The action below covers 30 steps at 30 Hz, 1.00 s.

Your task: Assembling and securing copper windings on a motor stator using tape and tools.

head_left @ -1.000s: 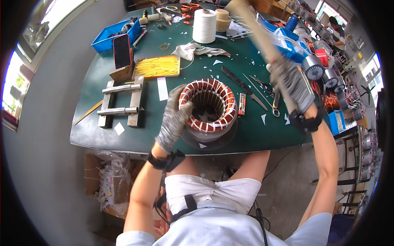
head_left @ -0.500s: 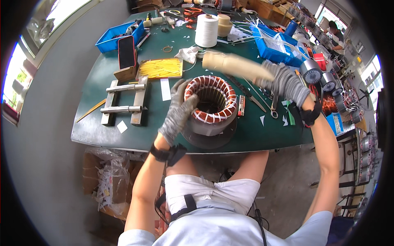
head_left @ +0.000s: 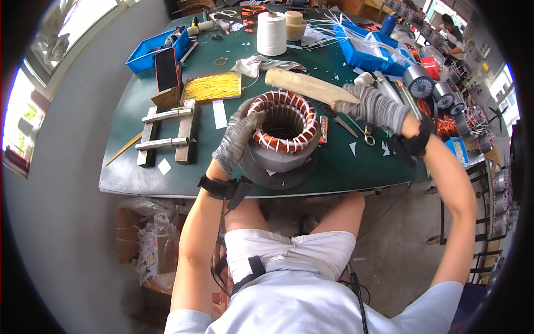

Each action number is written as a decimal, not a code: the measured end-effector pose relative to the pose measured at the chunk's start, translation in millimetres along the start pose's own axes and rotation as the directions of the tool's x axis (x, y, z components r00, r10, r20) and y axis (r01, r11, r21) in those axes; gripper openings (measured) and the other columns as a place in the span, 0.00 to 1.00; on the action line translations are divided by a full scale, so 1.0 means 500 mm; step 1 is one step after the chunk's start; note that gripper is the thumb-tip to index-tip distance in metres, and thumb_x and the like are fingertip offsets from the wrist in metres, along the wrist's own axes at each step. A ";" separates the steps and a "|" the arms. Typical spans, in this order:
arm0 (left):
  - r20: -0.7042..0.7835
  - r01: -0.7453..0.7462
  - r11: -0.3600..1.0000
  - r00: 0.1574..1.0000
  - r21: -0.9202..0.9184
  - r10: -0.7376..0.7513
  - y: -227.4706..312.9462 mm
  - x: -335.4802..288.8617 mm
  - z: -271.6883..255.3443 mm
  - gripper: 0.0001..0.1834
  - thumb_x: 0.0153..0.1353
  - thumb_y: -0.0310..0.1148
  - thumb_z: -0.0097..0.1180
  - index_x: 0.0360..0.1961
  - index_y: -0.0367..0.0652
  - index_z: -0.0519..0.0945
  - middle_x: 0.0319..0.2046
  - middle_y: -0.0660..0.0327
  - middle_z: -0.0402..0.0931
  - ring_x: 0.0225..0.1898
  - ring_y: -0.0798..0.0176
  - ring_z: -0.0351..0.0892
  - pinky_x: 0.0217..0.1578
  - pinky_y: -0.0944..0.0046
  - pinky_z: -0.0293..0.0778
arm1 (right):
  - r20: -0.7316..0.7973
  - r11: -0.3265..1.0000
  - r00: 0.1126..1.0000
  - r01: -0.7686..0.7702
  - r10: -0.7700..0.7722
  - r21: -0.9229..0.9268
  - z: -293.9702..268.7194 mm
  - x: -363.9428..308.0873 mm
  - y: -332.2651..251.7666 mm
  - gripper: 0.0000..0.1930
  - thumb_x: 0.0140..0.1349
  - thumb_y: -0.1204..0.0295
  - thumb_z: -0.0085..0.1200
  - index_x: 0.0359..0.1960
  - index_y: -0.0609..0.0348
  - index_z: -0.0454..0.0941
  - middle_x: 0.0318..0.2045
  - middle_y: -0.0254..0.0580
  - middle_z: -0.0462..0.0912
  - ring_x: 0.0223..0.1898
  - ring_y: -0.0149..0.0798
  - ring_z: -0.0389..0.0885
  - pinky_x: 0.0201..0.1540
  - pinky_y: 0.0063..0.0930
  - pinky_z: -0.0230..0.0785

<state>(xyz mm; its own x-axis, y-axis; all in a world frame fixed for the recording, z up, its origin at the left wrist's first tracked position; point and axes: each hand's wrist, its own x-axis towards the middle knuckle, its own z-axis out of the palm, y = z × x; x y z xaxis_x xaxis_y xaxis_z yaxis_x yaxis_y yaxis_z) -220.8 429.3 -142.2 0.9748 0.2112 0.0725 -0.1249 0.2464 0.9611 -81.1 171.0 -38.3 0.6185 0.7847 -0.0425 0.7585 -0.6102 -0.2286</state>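
A motor stator (head_left: 282, 158) with a grey core and copper windings laced in white stands on a dark round base (head_left: 256, 177) near the table's front edge. My left hand (head_left: 240, 133), in a grey knit glove, is closed on the left side of its winding ring, thumb over the rim. In my gloved right hand (head_left: 375, 107) is a pale wooden bat (head_left: 303, 84), gripped by its right end. The bat's broad end points left, just beyond the far rim of the windings; whether it touches them I cannot tell.
Left on the green table (head_left: 211, 172) lie a metal bar frame (head_left: 163, 133), a tray of yellow strips (head_left: 212, 86) and a propped phone (head_left: 167, 69). Behind are a white thread cone (head_left: 271, 34) and blue bins (head_left: 364, 53). Scissors (head_left: 367, 135) lie right. A person (head_left: 453, 39) sits far right.
The wooden bat has come in closer to the stator's far rim and is no longer blurred. My right hand has shifted a little left with it. My left hand stays on the windings.
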 end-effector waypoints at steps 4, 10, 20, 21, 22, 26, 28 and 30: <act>0.589 -0.618 0.495 0.773 0.611 0.237 0.018 0.043 -0.042 0.26 0.55 0.27 0.52 0.57 0.36 0.65 0.55 0.55 0.66 0.47 0.69 0.69 0.48 0.68 0.68 | -0.142 0.977 0.981 0.150 -0.129 0.149 -0.052 0.085 0.015 0.26 0.52 0.45 0.55 0.35 0.58 0.75 0.25 0.51 0.79 0.29 0.47 0.80 0.31 0.37 0.70; 0.318 0.085 0.920 0.923 0.382 -0.217 0.044 0.063 -0.037 0.42 0.52 0.32 0.57 0.66 0.37 0.51 0.62 0.52 0.57 0.64 0.61 0.53 0.61 0.62 0.55 | 0.225 0.999 0.973 -0.049 0.048 0.000 0.045 0.077 0.085 0.34 0.50 0.43 0.55 0.45 0.63 0.72 0.38 0.57 0.78 0.38 0.50 0.80 0.40 0.39 0.71; -0.288 0.451 0.876 0.873 0.172 -0.393 0.122 -0.081 0.009 0.21 0.64 0.34 0.48 0.57 0.38 0.66 0.49 0.60 0.69 0.51 0.68 0.65 0.53 0.69 0.61 | -0.281 0.935 0.892 -0.335 0.354 0.114 0.103 0.019 0.160 0.21 0.50 0.64 0.56 0.47 0.50 0.71 0.45 0.50 0.72 0.49 0.51 0.69 0.52 0.39 0.63; -0.341 0.517 0.841 0.828 0.159 -0.445 0.128 -0.106 -0.006 0.20 0.65 0.33 0.46 0.57 0.38 0.66 0.48 0.61 0.69 0.49 0.69 0.66 0.51 0.71 0.62 | -0.288 0.922 0.876 -0.355 0.386 0.155 0.118 -0.028 0.181 0.19 0.50 0.66 0.55 0.46 0.51 0.72 0.44 0.51 0.72 0.48 0.51 0.70 0.51 0.41 0.63; -0.355 0.528 0.835 0.818 0.152 -0.452 0.138 -0.131 -0.012 0.20 0.65 0.33 0.46 0.57 0.38 0.66 0.48 0.61 0.69 0.49 0.69 0.66 0.51 0.71 0.62 | -0.363 0.926 0.852 -0.355 0.377 0.130 0.141 -0.076 0.211 0.17 0.50 0.66 0.54 0.43 0.52 0.73 0.41 0.51 0.72 0.46 0.52 0.70 0.51 0.42 0.63; -0.540 0.565 0.823 0.712 0.059 -0.449 0.184 -0.208 0.002 0.18 0.64 0.29 0.47 0.55 0.37 0.68 0.42 0.67 0.70 0.38 0.75 0.67 0.41 0.75 0.66 | -0.553 0.752 0.600 -0.654 0.578 0.076 0.177 -0.188 0.325 0.11 0.54 0.73 0.46 0.40 0.58 0.73 0.39 0.56 0.74 0.45 0.57 0.71 0.51 0.46 0.61; -0.607 0.627 0.751 0.684 0.206 -0.405 0.219 -0.217 0.039 0.19 0.63 0.28 0.46 0.55 0.37 0.68 0.42 0.65 0.70 0.40 0.73 0.68 0.43 0.73 0.67 | -0.534 0.765 0.615 -0.637 0.580 0.098 0.174 -0.210 0.403 0.16 0.54 0.72 0.46 0.46 0.59 0.71 0.43 0.57 0.74 0.48 0.56 0.70 0.53 0.46 0.61; -0.651 0.598 0.769 0.680 0.226 -0.337 0.178 -0.247 0.033 0.19 0.63 0.28 0.45 0.56 0.36 0.67 0.42 0.63 0.71 0.42 0.70 0.68 0.45 0.71 0.66 | -0.475 0.813 0.704 -0.581 0.529 0.044 0.180 -0.178 0.454 0.19 0.54 0.68 0.50 0.49 0.57 0.70 0.45 0.58 0.74 0.49 0.55 0.71 0.54 0.45 0.61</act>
<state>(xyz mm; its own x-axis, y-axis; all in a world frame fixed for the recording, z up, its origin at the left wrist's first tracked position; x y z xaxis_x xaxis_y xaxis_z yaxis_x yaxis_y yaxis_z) -349.0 409.6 -61.3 0.5847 0.6762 -0.4482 0.5287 0.1015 0.8427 17.9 -27.5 -173.8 0.9336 0.1776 0.3111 0.2480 -0.9471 -0.2037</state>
